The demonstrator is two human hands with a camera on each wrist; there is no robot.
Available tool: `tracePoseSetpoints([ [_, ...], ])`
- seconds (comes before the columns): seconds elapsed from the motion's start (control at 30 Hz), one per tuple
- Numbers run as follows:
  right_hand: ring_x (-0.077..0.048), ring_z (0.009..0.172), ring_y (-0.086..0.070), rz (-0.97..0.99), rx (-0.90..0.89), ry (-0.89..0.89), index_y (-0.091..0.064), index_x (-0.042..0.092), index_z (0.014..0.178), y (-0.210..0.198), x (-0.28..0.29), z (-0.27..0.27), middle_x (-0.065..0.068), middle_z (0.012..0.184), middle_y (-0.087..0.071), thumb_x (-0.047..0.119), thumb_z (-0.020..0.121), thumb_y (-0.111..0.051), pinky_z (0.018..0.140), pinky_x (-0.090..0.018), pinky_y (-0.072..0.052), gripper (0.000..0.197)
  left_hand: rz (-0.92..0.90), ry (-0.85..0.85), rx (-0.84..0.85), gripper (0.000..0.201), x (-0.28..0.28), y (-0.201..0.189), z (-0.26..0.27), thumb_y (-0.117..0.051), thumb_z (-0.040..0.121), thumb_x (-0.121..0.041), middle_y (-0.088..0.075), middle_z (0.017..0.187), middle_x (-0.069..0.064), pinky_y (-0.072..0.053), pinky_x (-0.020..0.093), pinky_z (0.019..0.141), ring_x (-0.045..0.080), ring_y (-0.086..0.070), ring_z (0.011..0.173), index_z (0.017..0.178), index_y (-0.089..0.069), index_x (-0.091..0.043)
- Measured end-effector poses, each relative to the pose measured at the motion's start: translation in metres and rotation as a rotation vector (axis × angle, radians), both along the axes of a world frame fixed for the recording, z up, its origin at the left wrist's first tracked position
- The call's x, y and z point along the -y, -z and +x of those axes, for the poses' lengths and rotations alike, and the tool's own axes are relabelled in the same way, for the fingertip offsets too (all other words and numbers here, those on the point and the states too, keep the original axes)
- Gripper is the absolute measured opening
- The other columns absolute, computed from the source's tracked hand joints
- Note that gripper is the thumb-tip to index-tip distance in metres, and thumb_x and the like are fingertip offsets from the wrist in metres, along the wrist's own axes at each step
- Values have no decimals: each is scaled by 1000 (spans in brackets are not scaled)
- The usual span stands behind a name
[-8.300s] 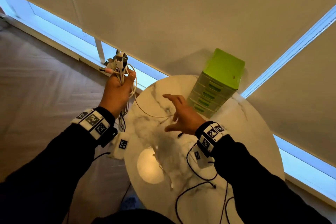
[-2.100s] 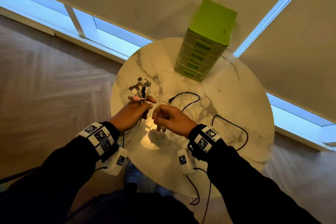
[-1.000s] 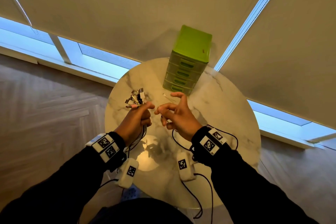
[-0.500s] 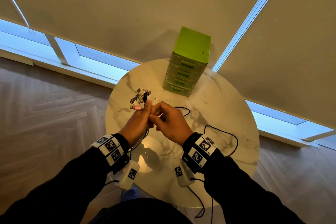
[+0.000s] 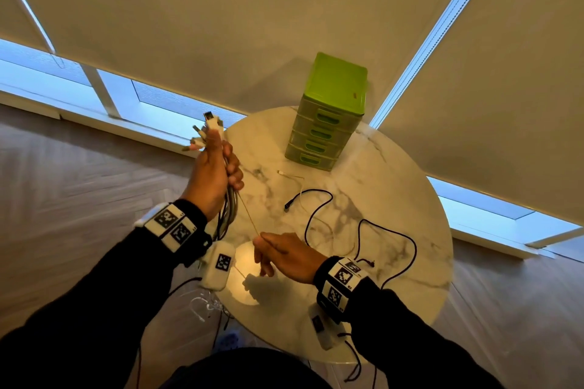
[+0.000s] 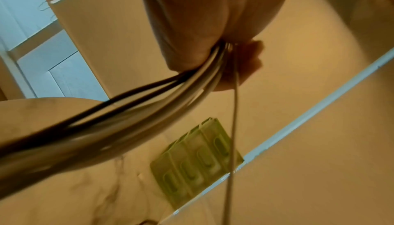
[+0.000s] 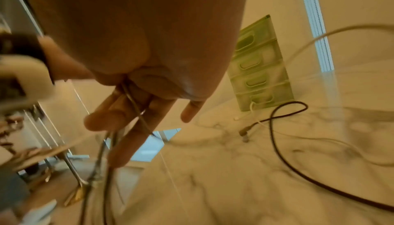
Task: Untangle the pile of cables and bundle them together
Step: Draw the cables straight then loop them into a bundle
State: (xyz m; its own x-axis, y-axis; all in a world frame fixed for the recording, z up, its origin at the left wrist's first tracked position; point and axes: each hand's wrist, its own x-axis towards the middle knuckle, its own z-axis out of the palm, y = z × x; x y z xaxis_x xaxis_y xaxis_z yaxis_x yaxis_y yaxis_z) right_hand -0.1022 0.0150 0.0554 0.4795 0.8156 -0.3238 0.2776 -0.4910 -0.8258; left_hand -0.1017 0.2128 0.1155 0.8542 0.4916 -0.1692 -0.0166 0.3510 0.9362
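My left hand (image 5: 221, 167) is raised over the table's left edge and grips a bundle of cables (image 5: 226, 208), with their connectors (image 5: 205, 129) sticking up above the fist. In the left wrist view the bundle (image 6: 149, 110) leaves the fist (image 6: 213, 46) and curves down. A thin white cable (image 5: 248, 215) runs taut from that fist to my right hand (image 5: 262, 249), which pinches it low over the table's near side. It passes between the right fingers (image 7: 119, 115). A black cable (image 5: 316, 208) and a white cable (image 5: 292, 175) lie loose on the marble.
A green drawer unit (image 5: 328, 123) stands at the back of the round marble table (image 5: 410, 199). A second black cable (image 5: 407, 240) loops near my right wrist. Roller blinds and low windows lie behind; wooden floor lies left and right.
My left hand has lifted up and to the left with the bundle. My right hand has pulled back toward me, drawing the thin white cable taut between the hands.
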Motion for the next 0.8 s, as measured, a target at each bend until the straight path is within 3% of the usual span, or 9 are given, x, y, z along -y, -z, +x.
tracePoseSetpoints([
  [0.1,-12,65,-62,-102,-3,19,-53,11,89,22,19,6,2,66,-61,48,106,-33,79,-33,-52,46,-77,-80,36,51,-22,-20,8,-24,102,-63,-25,56,-7,-17,24,44,8,-21,45,70,-35,-24],
  [0.23,-13,58,-56,-145,128,233,-53,17,84,22,23,29,4,69,-56,48,105,-33,66,-36,-51,43,65,-16,53,45,-28,-26,6,-29,105,-54,-26,57,-9,-18,25,47,7,-24,48,72,-32,-24],
  [0.33,-21,75,-59,-138,250,377,-60,12,85,3,10,52,-4,82,-65,45,106,-32,77,-34,-46,49,225,124,6,43,-12,-16,-2,-30,105,-52,-27,60,-7,-22,27,50,9,-27,52,72,-32,-24],
  [0.4,-22,74,-58,-55,245,439,-58,15,78,-16,-6,59,-6,82,-65,44,107,-33,79,-38,-46,48,286,224,-46,46,1,-5,-9,-29,103,-57,-28,59,-6,-23,31,52,11,-28,53,72,-33,-24],
  [0.5,-17,68,-53,33,201,440,-55,18,78,-47,-32,58,2,71,-57,37,106,-39,77,-39,-48,38,381,310,-160,55,18,12,-16,-26,100,-66,-28,57,-5,-22,34,55,15,-27,54,67,-38,-24],
  [0.6,-27,77,-58,73,162,416,-52,14,90,-66,-47,51,-5,80,-62,33,102,-41,75,-45,-48,25,294,313,-189,61,26,17,-15,-26,100,-68,-29,56,-8,-22,33,54,11,-27,53,79,-51,-16],
  [0.67,-21,76,-57,57,201,315,-45,15,95,-71,-50,47,-4,85,-62,33,104,-38,67,-39,-43,22,220,283,-193,60,25,12,-13,-28,101,-65,-30,55,-9,-23,30,52,9,-27,51,84,-55,-14],
  [0.8,-11,68,-57,75,167,163,-44,16,105,-74,-50,40,0,88,-62,26,106,-37,63,-26,-43,12,212,267,-184,49,18,13,-7,-43,104,-48,-38,56,0,-31,33,58,13,-36,52,69,-53,-16],
])
